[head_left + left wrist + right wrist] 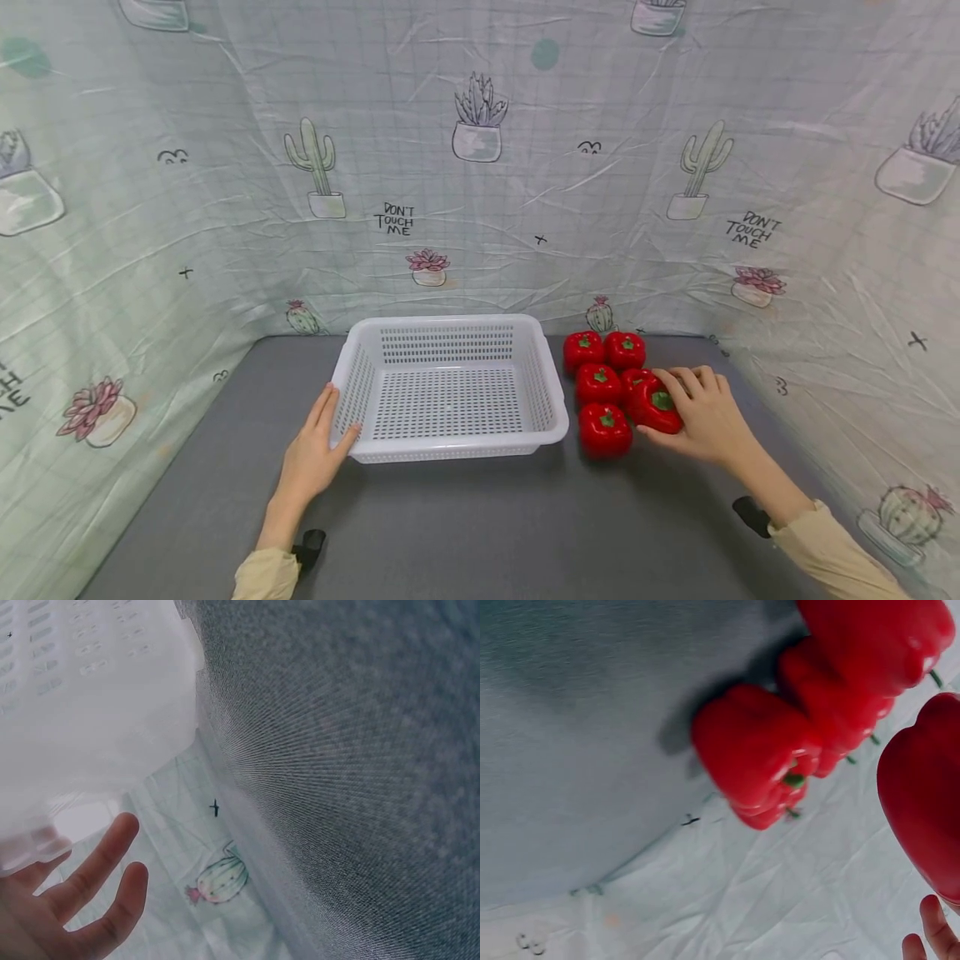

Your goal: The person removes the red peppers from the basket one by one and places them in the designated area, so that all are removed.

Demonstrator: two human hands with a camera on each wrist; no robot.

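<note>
In the head view, my right hand (701,414) holds a red bell pepper (651,407) with a green stem, fingers over its far side and thumb at its near side. The right wrist view shows this held pepper (926,799) raised beside the others, with only fingertips (935,919) visible below it. More red bell peppers (604,431) stand grouped just left of that hand. My left hand (309,454) rests against the left side of a white plastic basket (450,447), thumb over the rim corner. Loosely spread fingers (97,870) show beside the translucent basket wall (97,727).
The basket stands on a dark grey table (480,533) and holds nothing. A cactus-printed cloth (480,217) hangs behind the table and along both sides. Peppers stand close to the basket's right side, reaching back near the cloth.
</note>
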